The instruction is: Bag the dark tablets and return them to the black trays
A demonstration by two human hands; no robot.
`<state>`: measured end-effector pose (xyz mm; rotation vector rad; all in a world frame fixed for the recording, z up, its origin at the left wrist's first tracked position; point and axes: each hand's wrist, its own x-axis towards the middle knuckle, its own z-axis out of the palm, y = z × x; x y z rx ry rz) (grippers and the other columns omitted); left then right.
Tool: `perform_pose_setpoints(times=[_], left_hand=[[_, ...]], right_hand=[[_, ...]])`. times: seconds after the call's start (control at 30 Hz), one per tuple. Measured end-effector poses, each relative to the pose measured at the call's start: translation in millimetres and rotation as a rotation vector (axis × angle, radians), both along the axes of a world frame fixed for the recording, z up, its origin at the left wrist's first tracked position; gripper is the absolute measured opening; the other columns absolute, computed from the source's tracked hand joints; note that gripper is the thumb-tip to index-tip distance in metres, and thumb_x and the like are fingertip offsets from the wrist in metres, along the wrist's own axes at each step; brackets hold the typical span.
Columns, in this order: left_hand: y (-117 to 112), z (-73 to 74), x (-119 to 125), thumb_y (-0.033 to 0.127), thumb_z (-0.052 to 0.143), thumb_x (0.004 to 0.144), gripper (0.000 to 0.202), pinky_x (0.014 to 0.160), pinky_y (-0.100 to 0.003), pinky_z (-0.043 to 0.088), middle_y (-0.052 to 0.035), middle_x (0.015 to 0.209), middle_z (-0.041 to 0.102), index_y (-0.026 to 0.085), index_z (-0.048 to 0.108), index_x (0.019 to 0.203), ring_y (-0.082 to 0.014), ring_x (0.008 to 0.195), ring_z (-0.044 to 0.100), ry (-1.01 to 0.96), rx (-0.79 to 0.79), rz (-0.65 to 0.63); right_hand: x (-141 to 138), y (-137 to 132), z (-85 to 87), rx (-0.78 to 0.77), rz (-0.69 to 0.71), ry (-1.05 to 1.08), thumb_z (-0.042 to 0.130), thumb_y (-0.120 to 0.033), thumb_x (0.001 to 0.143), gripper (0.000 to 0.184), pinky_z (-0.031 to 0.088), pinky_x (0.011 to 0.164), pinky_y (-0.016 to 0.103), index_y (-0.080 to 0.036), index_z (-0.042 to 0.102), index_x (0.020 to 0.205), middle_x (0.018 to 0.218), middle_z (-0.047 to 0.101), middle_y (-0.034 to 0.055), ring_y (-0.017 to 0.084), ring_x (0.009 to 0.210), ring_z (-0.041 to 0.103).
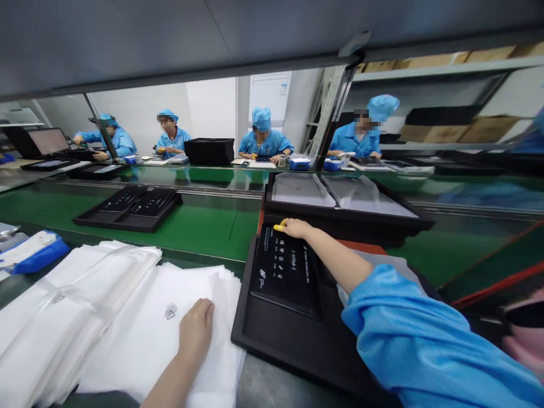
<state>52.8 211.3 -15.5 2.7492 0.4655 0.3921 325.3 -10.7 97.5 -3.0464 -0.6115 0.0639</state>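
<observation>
My right hand [295, 228], yellow covers on its fingertips, grips the far edge of a black tablet [283, 269] with white print on its face. The tablet is over a black tray [272, 340]; whether it rests fully in it I cannot tell. My left hand [198, 326] is on a stack of thin white sleeves [157, 311], its fingers drawn together on the top sleeve near the right edge. What lies under the fingertips is hidden.
Left of this stack lies another bundle of white sleeves [63, 300], beside a blue box [40, 255]. A black tray with tablets [127, 208] sits on the green conveyor [208, 221]. Stacked trays [340, 218] stand beyond my right hand. Several co-workers sit opposite; a shelf [255, 39] hangs overhead.
</observation>
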Motion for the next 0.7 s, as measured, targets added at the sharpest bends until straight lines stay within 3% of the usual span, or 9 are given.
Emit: perform_pose_setpoints(times=[0.07,0.2,0.3,0.4,0.53,0.63,0.7], left_hand=[[2.7,4.4,0.1,0.022,0.036,0.085,0.022,0.061,-0.024,0.037,-0.0019,0.074,0.06,0.021,0.05,0.069,-0.0168,0.07,0.058,-0.022,-0.022,0.025],[6.7,10.4,1.7,0.022,0.035,0.086,0.022,0.06,-0.024,0.035,-0.0019,0.067,0.059,0.02,0.05,0.071,-0.0166,0.066,0.057,-0.033,-0.061,0.075],[7.6,10.0,3.7,0.02,0.037,0.085,0.018,0.06,-0.023,0.035,-0.0015,0.066,0.058,0.02,0.05,0.073,-0.0164,0.065,0.056,-0.077,-0.075,0.09],[8.3,13.0,2.0,0.021,0.037,0.084,0.017,0.062,-0.024,0.036,-0.002,0.067,0.058,0.02,0.049,0.073,-0.0164,0.066,0.055,-0.185,-0.106,0.104],[2.8,38.3,-16.3,0.022,0.034,0.082,0.015,0.067,-0.025,0.04,-0.0026,0.07,0.056,0.02,0.044,0.072,-0.0155,0.069,0.054,-0.513,-0.24,0.193],[-19.9,63.1,-41.8,0.027,0.033,0.082,0.016,0.066,-0.025,0.041,-0.001,0.067,0.052,0.02,0.044,0.072,-0.015,0.067,0.052,-0.722,-0.308,0.198],[-46.4,69.2,-57.7,0.03,0.035,0.082,0.018,0.063,-0.024,0.041,0.0005,0.064,0.051,0.02,0.045,0.071,-0.0143,0.064,0.051,-0.688,-0.338,0.057]], right_hand=[[-2.1,-3.7,19.5,0.004,-0.008,0.02,0.04,-0.041,0.085,0.042,0.043,0.072,0.03,-0.01,0.06,0.107,0.105,0.061,0.0149,0.024,0.09,0.059],[-19.5,-16.5,75.8,0.042,-0.002,-0.002,0.042,-0.052,0.082,0.049,0.042,0.071,0.029,-0.01,0.065,0.093,0.097,0.062,0.0128,0.023,0.086,0.059],[-55.6,-21.9,113.0,-0.004,0.133,-0.046,0.057,-0.057,0.069,0.049,0.042,0.067,0.027,-0.012,0.066,0.085,0.082,0.063,0.0064,0.02,0.077,0.059],[-107.2,-28.4,133.9,0.011,0.286,-0.13,0.064,-0.052,0.064,0.045,0.041,0.064,0.024,-0.014,0.065,0.089,0.074,0.061,0.0009,0.016,0.07,0.058],[-177.1,-67.2,134.9,0.229,0.221,-0.324,0.064,-0.054,0.062,0.047,0.042,0.067,0.027,-0.013,0.065,0.083,0.07,0.059,-0.0002,0.018,0.073,0.058],[-225.6,-117.7,112.8,0.64,0.082,-0.424,0.061,-0.055,0.064,0.047,0.044,0.066,0.031,-0.012,0.064,0.08,0.066,0.058,-0.0004,0.016,0.066,0.056],[-257.4,-147.9,88.5,1.0,-0.038,-0.483,0.062,-0.056,0.065,0.045,0.045,0.064,0.033,-0.014,0.064,0.081,0.066,0.059,0.0005,0.016,0.062,0.055]])
